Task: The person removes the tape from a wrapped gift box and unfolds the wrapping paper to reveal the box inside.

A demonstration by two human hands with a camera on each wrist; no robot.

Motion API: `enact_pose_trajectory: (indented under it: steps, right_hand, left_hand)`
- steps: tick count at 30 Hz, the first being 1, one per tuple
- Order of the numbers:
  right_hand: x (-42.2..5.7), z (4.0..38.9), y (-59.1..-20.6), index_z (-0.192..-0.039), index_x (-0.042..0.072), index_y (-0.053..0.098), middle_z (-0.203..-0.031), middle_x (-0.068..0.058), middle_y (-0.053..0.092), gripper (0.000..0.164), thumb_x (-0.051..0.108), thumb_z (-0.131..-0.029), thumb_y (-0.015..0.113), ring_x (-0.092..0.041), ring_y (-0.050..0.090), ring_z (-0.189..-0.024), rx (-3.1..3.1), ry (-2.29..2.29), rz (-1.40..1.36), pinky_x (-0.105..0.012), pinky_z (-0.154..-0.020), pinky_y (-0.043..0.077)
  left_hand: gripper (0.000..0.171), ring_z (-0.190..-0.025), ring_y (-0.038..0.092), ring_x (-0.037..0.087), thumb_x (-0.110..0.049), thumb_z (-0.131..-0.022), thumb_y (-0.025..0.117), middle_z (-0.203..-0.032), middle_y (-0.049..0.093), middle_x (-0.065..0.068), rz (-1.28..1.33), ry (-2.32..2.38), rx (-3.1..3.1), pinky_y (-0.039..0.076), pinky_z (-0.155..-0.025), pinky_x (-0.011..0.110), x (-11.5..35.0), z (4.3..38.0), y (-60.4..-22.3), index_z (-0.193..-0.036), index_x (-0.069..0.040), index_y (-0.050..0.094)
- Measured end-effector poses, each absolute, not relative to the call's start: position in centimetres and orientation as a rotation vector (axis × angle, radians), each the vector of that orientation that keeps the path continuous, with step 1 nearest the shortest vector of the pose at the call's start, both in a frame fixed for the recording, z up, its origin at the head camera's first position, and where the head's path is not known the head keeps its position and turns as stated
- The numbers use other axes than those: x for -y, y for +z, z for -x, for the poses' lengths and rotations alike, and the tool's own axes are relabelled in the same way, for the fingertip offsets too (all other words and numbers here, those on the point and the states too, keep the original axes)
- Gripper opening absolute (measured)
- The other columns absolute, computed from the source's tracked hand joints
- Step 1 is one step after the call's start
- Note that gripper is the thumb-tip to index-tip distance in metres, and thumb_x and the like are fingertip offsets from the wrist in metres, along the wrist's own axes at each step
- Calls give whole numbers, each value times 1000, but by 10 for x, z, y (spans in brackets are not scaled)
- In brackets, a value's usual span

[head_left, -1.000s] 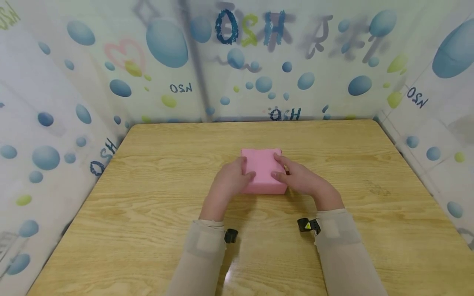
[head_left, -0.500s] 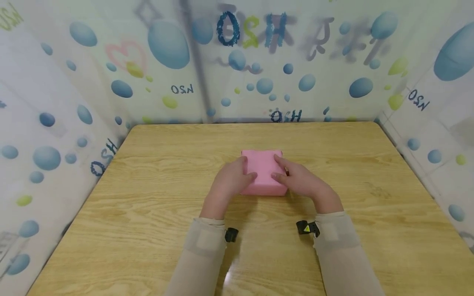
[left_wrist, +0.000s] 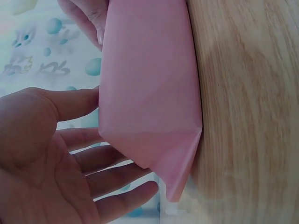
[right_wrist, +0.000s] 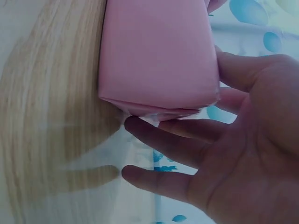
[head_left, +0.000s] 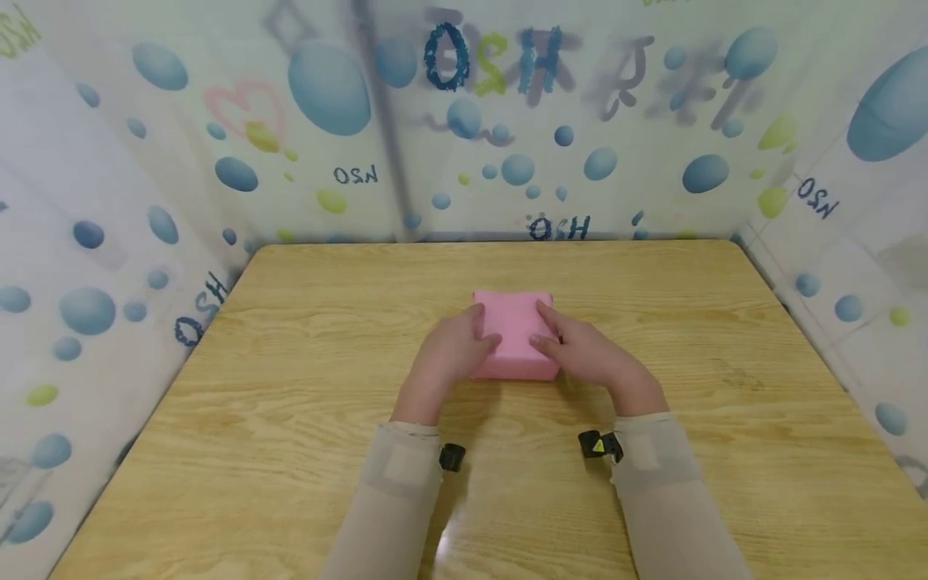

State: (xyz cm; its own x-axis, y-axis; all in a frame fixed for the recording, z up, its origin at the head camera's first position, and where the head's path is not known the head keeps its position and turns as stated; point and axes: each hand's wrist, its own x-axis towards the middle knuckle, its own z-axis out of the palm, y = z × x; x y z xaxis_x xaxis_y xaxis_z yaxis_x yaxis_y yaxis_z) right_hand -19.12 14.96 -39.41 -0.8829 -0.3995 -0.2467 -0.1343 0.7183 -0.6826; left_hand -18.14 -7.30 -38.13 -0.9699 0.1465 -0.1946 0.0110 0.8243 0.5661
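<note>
A box wrapped in pink paper (head_left: 515, 330) lies on the wooden table in the head view. My left hand (head_left: 453, 346) holds its left end, with thumb and index finger over the top edge and the other fingers along the side. A loose, pointed paper flap (left_wrist: 180, 172) sticks out at that end, low by the table, in the left wrist view. On the opposite end, my right hand (head_left: 590, 350) grips likewise, thumb on top. The right wrist view shows folded paper (right_wrist: 159, 112) at this end, with fingertips right at the fold.
The wooden table (head_left: 304, 346) extends around the box on all sides. Printed curtains or sheets (head_left: 464, 161) with blue and green bubbles stand behind and at both sides. Black wrist cameras (head_left: 452, 457) sit on the inner sides of both sleeves.
Both hands keep their places on the wrapped box with hardly any movement. The whole head view shifts slightly.
</note>
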Motion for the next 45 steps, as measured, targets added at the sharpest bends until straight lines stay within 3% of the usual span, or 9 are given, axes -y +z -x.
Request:
enact_pose_trajectory:
  steps: [10, 16, 23, 39, 43, 45]
  right_hand:
    - [-148, 187, -389, -170, 1, 11, -174, -26, 22, 74, 34, -114, 47, -43, 23, -163, -2566, -894, 469, -60, -131, 25]
    - [-149, 182, -384, -170, 2, 9, -174, -24, 24, 76, 35, -114, 48, -42, 26, -162, -2545, -819, 455, -60, -130, 26]
    - [-151, 178, -379, -169, -1, 10, -172, -25, 29, 78, 34, -113, 51, -42, 32, -160, -2535, -762, 483, -60, -129, 30]
    - [-152, 176, -377, -169, -1, 10, -174, -24, 24, 79, 34, -113, 52, -43, 27, -162, -2527, -748, 492, -61, -130, 27]
    - [-154, 175, -374, -171, 3, 11, -174, -24, 24, 74, 31, -113, 50, -42, 26, -162, -2524, -772, 489, -61, -130, 25]
    - [-156, 176, -373, -171, 5, 12, -175, -24, 23, 70, 28, -114, 46, -43, 26, -162, -2537, -786, 487, -61, -131, 25]
  left_hand:
    - [67, -152, 49, 34, -36, -107, 63, -164, 51, 16, -149, 871, -2756, 41, -125, 52, 74, 181, -377, -163, -7, 41]
    - [74, -154, 46, 35, -43, -106, 64, -167, 46, 16, -119, 905, -2714, 40, -126, 53, 73, 178, -375, -166, -8, 36]
    - [77, -153, 48, 35, -37, -105, 68, -166, 46, 17, -147, 899, -2710, 41, -125, 52, 71, 179, -375, -167, -7, 33]
    - [79, -153, 48, 35, -41, -104, 69, -167, 46, 16, -132, 884, -2705, 41, -125, 53, 70, 178, -374, -167, -8, 33]
    - [70, -147, 55, 36, -41, -104, 68, -161, 53, 18, -135, 819, -2765, 46, -120, 53, 71, 179, -373, -159, -5, 46]
    - [56, -145, 55, 38, -42, -103, 68, -159, 54, 19, -136, 762, -2821, 48, -118, 53, 71, 179, -371, -144, -5, 60]
